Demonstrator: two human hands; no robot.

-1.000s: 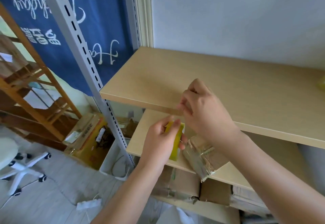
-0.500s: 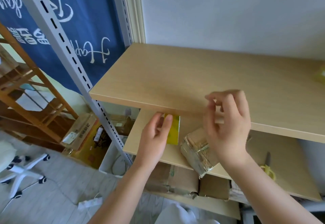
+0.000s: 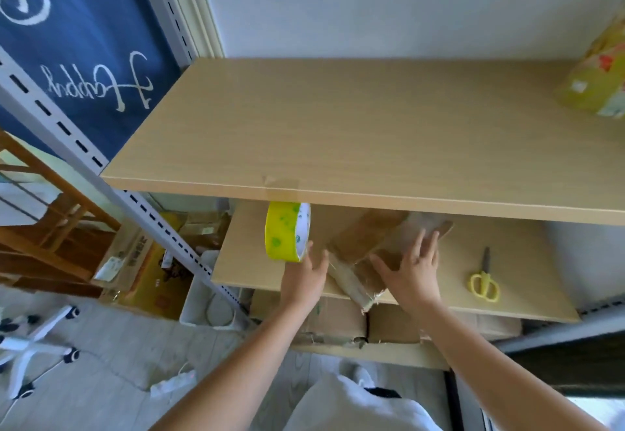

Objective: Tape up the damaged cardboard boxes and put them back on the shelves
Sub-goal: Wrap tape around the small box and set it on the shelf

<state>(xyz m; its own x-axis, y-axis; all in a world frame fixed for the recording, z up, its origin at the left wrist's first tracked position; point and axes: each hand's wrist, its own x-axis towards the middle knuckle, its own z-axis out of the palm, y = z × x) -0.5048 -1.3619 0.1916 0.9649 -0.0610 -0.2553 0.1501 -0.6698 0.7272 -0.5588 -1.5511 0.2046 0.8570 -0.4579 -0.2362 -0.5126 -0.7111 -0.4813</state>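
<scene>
A yellow tape roll hangs from the front edge of the upper shelf by its stuck tape end. My left hand is just below it, fingers straight, fingertips touching the roll's lower edge. A small taped cardboard box lies on the middle shelf. My right hand lies flat on the box with its fingers spread.
Yellow scissors lie on the middle shelf to the right. More cardboard boxes fill the shelf below. A yellow wrapped package sits at the upper shelf's far right. A grey slotted upright stands at left, a white bin behind it.
The tape end got stuck on the upper shelf's edge and the roll now hangs free. My left hand let go of the roll. My right hand dropped onto the box.
</scene>
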